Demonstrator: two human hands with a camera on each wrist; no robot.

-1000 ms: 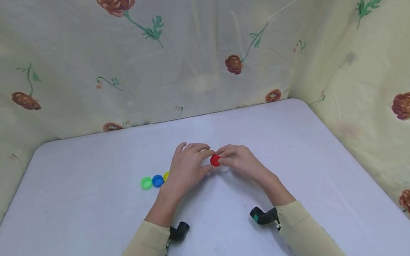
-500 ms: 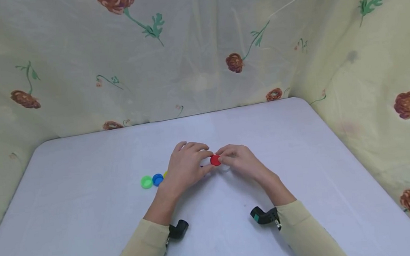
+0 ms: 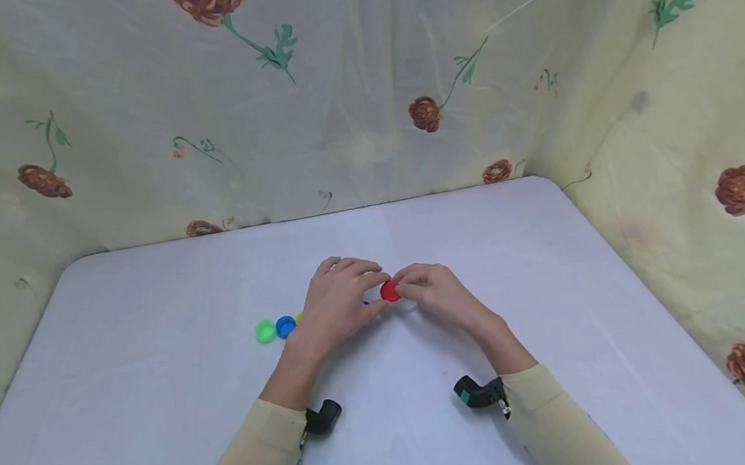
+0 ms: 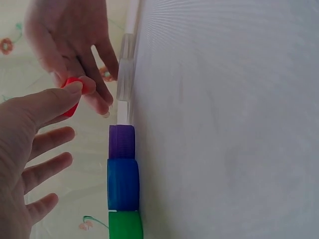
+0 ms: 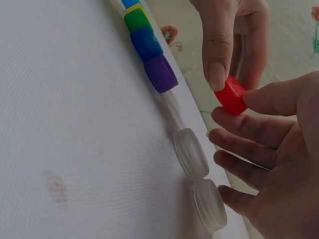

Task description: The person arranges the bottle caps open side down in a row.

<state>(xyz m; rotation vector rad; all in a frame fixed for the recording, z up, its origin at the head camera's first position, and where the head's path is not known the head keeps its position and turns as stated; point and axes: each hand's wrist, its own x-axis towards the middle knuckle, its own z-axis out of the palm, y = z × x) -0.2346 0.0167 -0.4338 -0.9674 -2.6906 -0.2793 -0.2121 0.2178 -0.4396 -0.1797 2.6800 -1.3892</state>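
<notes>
A red bottle cap [image 3: 389, 290] is held up on edge between my two hands, over the middle of the table. My left hand [image 3: 339, 302] pinches it with thumb and forefinger, its other fingers spread out. From the other side, the thumb and forefinger of my right hand [image 3: 440, 294] grip the same cap. Below the hands, in the right wrist view, a purple cap [image 5: 161, 73] and two clear caps [image 5: 191, 154] stand on the table. In the head view my left hand hides part of the row of caps.
Left of my left hand lie a green cap [image 3: 265, 331], a blue cap [image 3: 286, 327] and a partly covered yellow cap [image 3: 299, 318]. The white-covered table [image 3: 161, 399] ends at a flowered curtain [image 3: 348, 102] behind and at the sides.
My left hand has shifted very slightly and covers more of the yellow cap. Both hands keep hold of the red cap, which has turned a little.
</notes>
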